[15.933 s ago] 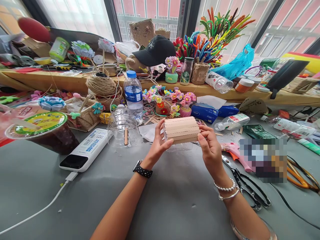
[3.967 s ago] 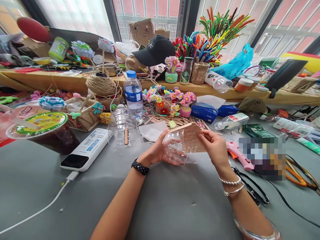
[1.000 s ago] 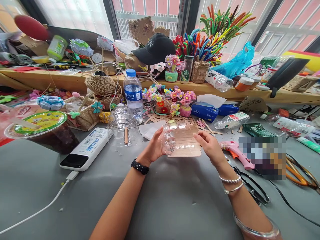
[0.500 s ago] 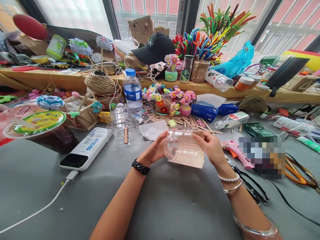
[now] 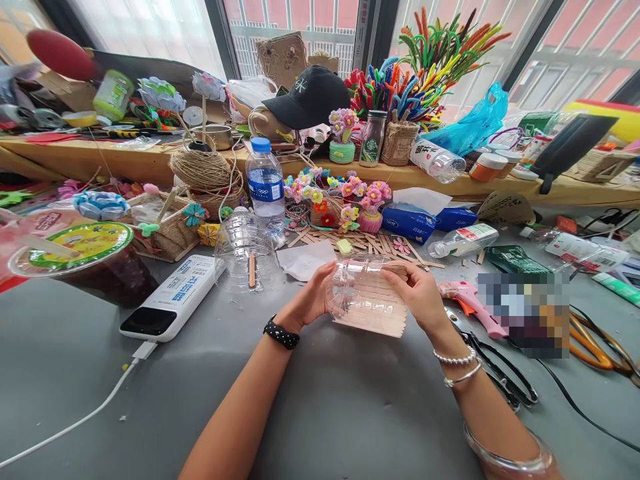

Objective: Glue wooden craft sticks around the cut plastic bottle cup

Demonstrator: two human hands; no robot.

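Head view: grey tabletop (image 5: 320, 413), brown shelf (image 5: 135, 159), windows (image 5: 160, 33); left fingers (image 5: 324, 272), right fingers (image 5: 399, 283) grip stick-clad cylinder (image 5: 370, 300).

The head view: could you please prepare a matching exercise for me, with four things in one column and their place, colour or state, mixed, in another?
Things:
1. Glue gun
2. Row of wooden sticks
3. Drink cup
4. Baseball cap

Descriptions:
A. Black, with light letters
B. On the left side of the picture, with a yellow and green lid
C. Held between left hand and right hand, seen through clear plastic
D. Pink

Right pairs: 1-D, 2-C, 3-B, 4-A
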